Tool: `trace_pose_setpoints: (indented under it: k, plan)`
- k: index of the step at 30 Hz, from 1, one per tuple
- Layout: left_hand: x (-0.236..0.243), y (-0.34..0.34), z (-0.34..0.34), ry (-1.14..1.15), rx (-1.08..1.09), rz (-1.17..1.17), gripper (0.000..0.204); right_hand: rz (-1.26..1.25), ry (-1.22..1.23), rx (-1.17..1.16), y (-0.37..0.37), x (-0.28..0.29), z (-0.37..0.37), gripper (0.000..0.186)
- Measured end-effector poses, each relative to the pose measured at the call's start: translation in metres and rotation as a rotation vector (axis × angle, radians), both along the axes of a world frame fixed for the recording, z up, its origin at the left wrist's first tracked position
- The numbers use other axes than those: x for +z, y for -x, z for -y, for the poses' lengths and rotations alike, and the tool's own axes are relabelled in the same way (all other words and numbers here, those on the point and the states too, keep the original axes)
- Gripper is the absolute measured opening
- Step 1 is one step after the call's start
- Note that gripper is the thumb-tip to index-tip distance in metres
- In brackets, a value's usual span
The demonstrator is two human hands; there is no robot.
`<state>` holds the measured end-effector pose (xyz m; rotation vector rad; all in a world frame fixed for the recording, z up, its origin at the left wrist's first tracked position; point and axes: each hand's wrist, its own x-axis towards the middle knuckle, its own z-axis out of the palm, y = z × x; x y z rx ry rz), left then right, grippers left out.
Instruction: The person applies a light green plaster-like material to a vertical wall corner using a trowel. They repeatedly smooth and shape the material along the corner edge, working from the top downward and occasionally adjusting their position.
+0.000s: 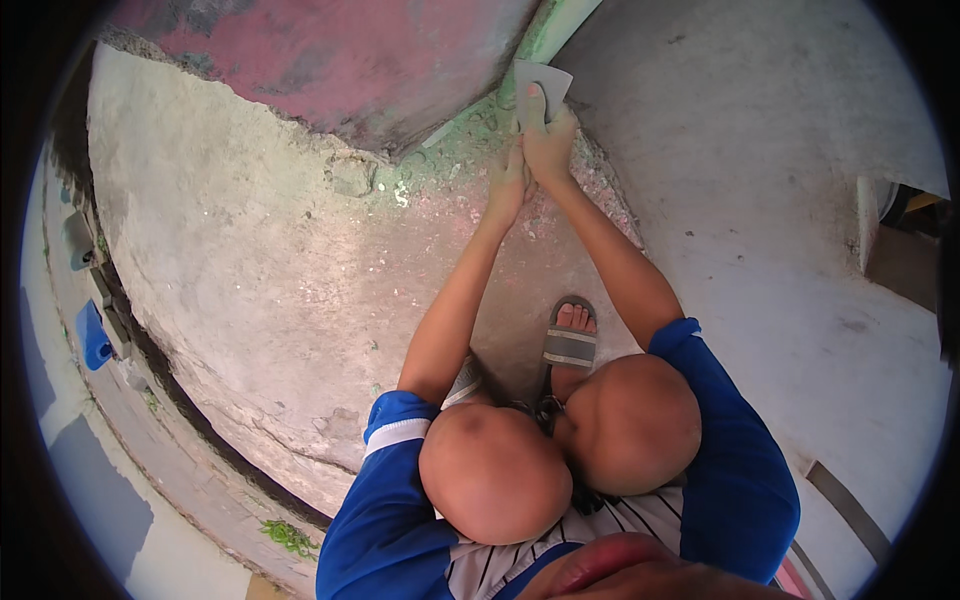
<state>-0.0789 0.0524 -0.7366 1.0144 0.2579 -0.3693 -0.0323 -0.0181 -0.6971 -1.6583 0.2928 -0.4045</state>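
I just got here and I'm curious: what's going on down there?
A person with bent knees is reaching forward. Their right hand holds a flat grey scraper, thumb on its face, near the foot of the pale green strip in the wall corner. The left hand is close against the right; I can't tell if it grips the scraper too. Pale flakes lie on the rough ground.

Smooth and matt on blade [549,80] in right hand [548,148]; rough on pink paint [350,60] left of it, gritty on concrete [435,215] beneath.
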Motion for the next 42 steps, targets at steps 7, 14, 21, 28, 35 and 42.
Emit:
trace_pose_setpoints:
  k: [7, 14, 21, 28, 35, 42]
  plan:
    - [0.0, -0.014, 0.0, -0.005, -0.018, 0.042, 0.037, 0.074, -0.028, 0.038, -0.009, 0.033, -0.003, 0.043]
    - [0.03, -0.01, 0.011, -0.073, 0.03, 0.072, 0.043, 0.093, 0.026, 0.009, -0.009, 0.046, 0.002, 0.041]
    - [0.018, -0.012, -0.003, -0.11, -0.185, 0.072, 0.058, 0.044, -0.055, -0.024, -0.004, 0.037, 0.0, 0.041]
    - [0.072, -0.031, -0.023, -0.288, -0.249, 0.273, 0.051, 0.179, 0.058, -0.02, -0.012, 0.109, -0.013, 0.04]
    - [0.038, 0.002, -0.025, 0.054, -0.282, -0.008, 0.049, 0.025, 0.113, 0.003, 0.007, 0.048, -0.009, 0.041]
    - [0.062, -0.018, -0.045, 0.084, -0.31, 0.02, 0.048, 0.105, 0.092, -0.01, -0.003, 0.075, -0.028, 0.04]
